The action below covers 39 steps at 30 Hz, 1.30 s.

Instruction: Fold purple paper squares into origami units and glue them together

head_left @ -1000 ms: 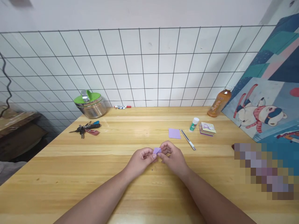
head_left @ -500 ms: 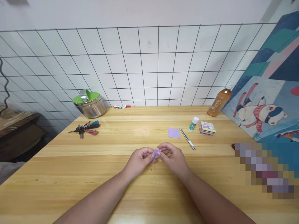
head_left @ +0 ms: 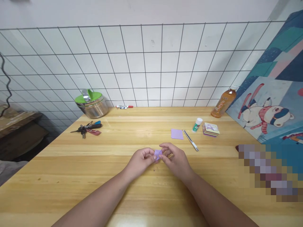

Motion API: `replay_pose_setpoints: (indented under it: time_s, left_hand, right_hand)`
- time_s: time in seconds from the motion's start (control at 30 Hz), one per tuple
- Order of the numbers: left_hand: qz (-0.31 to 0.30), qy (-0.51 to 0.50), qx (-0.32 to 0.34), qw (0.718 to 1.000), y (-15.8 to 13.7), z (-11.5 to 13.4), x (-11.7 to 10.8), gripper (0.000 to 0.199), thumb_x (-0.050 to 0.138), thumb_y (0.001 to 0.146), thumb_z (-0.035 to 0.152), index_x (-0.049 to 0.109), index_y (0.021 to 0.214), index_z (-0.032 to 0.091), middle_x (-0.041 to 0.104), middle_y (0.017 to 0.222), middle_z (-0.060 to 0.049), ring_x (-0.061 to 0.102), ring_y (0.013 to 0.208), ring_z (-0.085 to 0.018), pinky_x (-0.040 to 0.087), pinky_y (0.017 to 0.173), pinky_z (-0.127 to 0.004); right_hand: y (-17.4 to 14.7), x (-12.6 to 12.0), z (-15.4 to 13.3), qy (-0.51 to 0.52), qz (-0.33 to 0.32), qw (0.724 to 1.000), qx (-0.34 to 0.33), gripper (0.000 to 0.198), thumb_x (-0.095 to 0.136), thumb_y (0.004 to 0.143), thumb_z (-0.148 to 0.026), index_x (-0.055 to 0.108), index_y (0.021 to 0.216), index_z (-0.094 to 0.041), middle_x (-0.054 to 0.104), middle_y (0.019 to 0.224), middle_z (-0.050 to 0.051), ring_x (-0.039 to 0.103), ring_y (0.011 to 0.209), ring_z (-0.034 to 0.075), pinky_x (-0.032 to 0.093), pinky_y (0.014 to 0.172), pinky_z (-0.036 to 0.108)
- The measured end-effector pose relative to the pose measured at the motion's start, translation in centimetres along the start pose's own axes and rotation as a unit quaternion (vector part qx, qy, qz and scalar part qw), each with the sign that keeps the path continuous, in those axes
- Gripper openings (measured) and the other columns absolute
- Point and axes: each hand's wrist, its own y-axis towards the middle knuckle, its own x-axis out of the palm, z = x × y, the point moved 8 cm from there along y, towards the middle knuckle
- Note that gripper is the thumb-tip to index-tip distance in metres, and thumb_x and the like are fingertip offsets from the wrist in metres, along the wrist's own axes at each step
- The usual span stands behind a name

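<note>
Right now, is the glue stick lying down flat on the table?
No, the glue stick stands upright on the wooden table, beside the stack of paper squares.

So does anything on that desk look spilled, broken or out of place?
Nothing looks spilled or broken. The one oddity is the orange bottle, which leans against the picture board rather than standing upright. Both hands, left and right, pinch a small folded purple paper over the wooden table.

- Bare bench (head_left: 71, 176) near and left of the hands: open passage.
- Far left: keys (head_left: 87, 128), steel pot (head_left: 92, 105).
- Far right: purple sheet (head_left: 177, 134), knife (head_left: 190, 140), glue stick (head_left: 197, 125), paper stack (head_left: 210, 129), bottle (head_left: 223, 103).
</note>
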Motion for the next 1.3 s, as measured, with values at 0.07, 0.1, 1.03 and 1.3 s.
replay_pose_setpoints:
  time_s: [0.07,0.1,1.03,1.3]
  left_hand:
    - [-0.014,-0.053,-0.015,0.998,0.1,-0.1,0.2,0.026,0.072,0.066,0.036,0.063,0.075,0.014,0.068,0.073,-0.004,0.062,0.070,-0.014,0.046,0.072,-0.025]
    - [-0.024,-0.074,-0.025,0.997,0.1,-0.2,0.4,0.027,0.072,0.066,0.036,0.063,0.077,0.013,0.068,0.074,-0.005,0.062,0.071,-0.014,0.046,0.073,-0.026]
    - [-0.028,-0.183,-0.097,0.978,-0.3,-1.9,0.3,0.026,0.070,0.072,0.031,0.065,0.092,0.014,0.070,0.089,-0.008,0.065,0.082,-0.015,0.047,0.083,-0.029]
    - [-0.034,-0.183,-0.067,0.980,0.0,-1.7,0.4,0.025,0.070,0.072,0.030,0.065,0.089,0.014,0.069,0.094,-0.008,0.063,0.092,-0.018,0.044,0.091,-0.033]
  right_hand:
    - [0.0,0.0,-0.2,-0.019,0.006,1.000,-0.014,0.020,0.057,0.076,-0.018,0.061,0.096,-0.023,0.065,0.084,0.000,0.059,0.067,0.011,0.047,0.057,0.020]
    - [-0.1,0.0,-0.3,-0.029,0.006,0.999,-0.022,0.016,0.057,0.077,-0.017,0.062,0.091,-0.023,0.065,0.083,0.000,0.059,0.068,0.011,0.047,0.059,0.020]
    - [-0.2,-0.1,-0.4,-0.069,0.022,0.996,-0.044,0.020,0.053,0.080,-0.019,0.065,0.094,-0.026,0.068,0.093,0.001,0.062,0.070,0.013,0.050,0.064,0.024]
    - [0.0,0.0,0.3,-0.053,0.020,0.998,0.005,0.018,0.055,0.076,-0.020,0.064,0.091,-0.024,0.068,0.087,-0.001,0.060,0.063,0.012,0.048,0.057,0.023]
